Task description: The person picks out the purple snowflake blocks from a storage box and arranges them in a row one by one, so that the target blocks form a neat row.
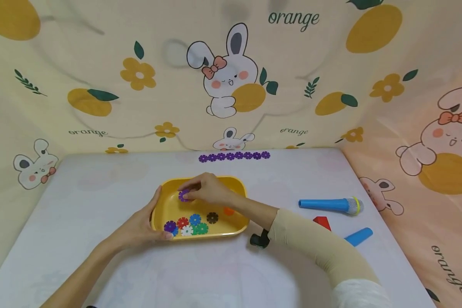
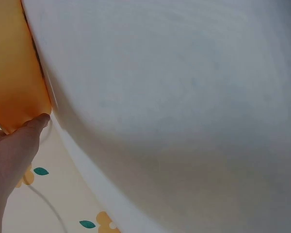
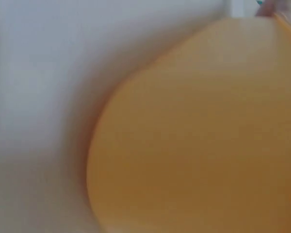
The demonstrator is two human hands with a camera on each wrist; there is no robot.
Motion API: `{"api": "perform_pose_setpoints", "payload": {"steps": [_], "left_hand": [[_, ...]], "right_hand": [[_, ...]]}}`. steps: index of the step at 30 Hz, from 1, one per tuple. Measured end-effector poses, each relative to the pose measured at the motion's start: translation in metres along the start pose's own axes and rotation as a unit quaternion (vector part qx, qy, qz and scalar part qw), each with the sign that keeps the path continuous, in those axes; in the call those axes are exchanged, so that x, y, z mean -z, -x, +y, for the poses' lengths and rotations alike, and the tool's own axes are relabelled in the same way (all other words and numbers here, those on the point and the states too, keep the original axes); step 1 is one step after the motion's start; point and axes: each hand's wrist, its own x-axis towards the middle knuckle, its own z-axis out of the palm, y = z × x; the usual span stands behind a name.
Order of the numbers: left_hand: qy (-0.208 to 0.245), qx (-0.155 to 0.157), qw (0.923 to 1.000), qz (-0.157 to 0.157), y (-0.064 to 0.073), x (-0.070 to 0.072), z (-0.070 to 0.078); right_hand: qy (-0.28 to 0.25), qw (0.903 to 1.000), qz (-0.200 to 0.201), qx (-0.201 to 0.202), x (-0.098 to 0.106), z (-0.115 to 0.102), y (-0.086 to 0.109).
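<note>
A yellow tray stands on the white table, slightly tilted in view. My left hand grips its left end, fingers along the side and thumb at the front corner; the left wrist view shows the thumb against the tray's outer wall. Over the tray, my right hand pinches a purple snowflake disc between thumb and fingers. Red, blue, white, green, purple and black discs lie toward the tray's front. An orange disc is partly covered by my right forearm.
Along the table's back edge runs a row of several purple discs. To the right lie a blue toy microphone, a red piece, a blue rod-like piece and a black object, partly behind my right arm. Patterned cloth hangs around the table.
</note>
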Motion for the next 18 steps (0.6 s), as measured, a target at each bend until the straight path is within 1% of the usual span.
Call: {"api": "perform_pose_setpoints", "payload": {"steps": [4,7,13,15,18], "left_hand": [[-0.001,0.003,1.0000,0.003,0.000,0.000,0.000],[0.000,0.002,1.0000,0.006,0.000,-0.002,-0.001],[-0.004,-0.006,0.9999,0.010,0.000,-0.003,-0.001],[-0.002,-0.006,0.9999,0.009,0.000,-0.002,-0.001],[0.000,-0.009,0.9999,0.008,0.001,-0.002,0.000]], "right_hand": [[0.006,0.9994,0.032,0.011,0.024,-0.001,0.006],[0.010,0.9986,0.051,0.008,0.043,0.000,0.012],[0.023,0.9945,0.098,-0.026,0.082,0.010,0.024],[0.023,0.9920,0.119,-0.037,0.094,0.016,0.029],[0.032,0.9866,0.154,-0.042,0.113,0.029,0.035]]}}
